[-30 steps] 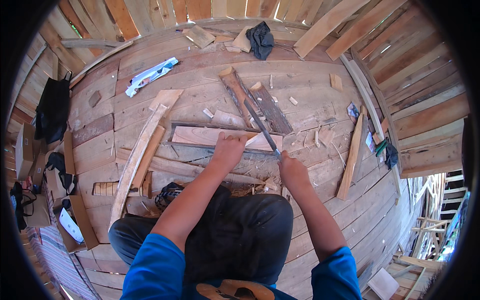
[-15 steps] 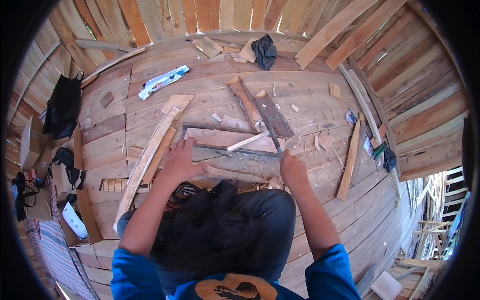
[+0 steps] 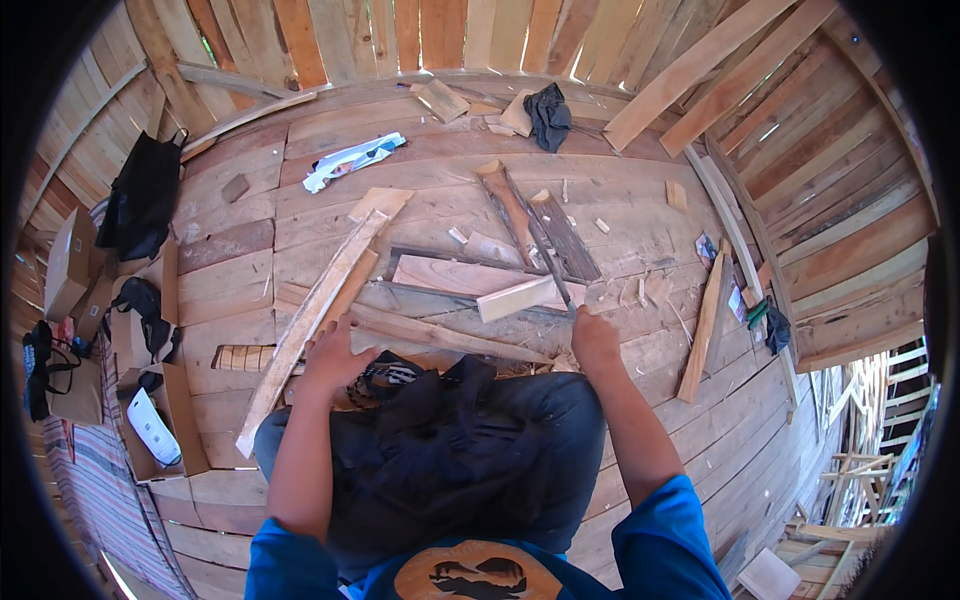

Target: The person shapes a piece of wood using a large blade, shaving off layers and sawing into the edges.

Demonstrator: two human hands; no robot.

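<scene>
My right hand [image 3: 597,343] is closed around the handle end of a machete [image 3: 553,268], its long dark blade pointing up and away to the left. Under and beside the blade, a short pale wood block [image 3: 517,298] lies across a pinkish board [image 3: 450,275]. My left hand [image 3: 337,357] has its fingers spread and holds nothing. It is close to a long pale plank [image 3: 312,325] slanting on the left and to the near end of a narrow wood strip [image 3: 450,335]. Dark cloth [image 3: 430,440] covers my lap.
Two bark-edged pieces [image 3: 508,215] lie beyond the board among chips. Another plank [image 3: 706,325] rests on the right. Open cardboard boxes [image 3: 195,430] and a black bag [image 3: 143,205] stand at left. A white-and-blue package [image 3: 352,160] and black plastic [image 3: 547,117] lie farther off.
My left hand has come off the board's left end and drawn back toward me. The pale block now shows a broader face. My right hand still grips the machete.
</scene>
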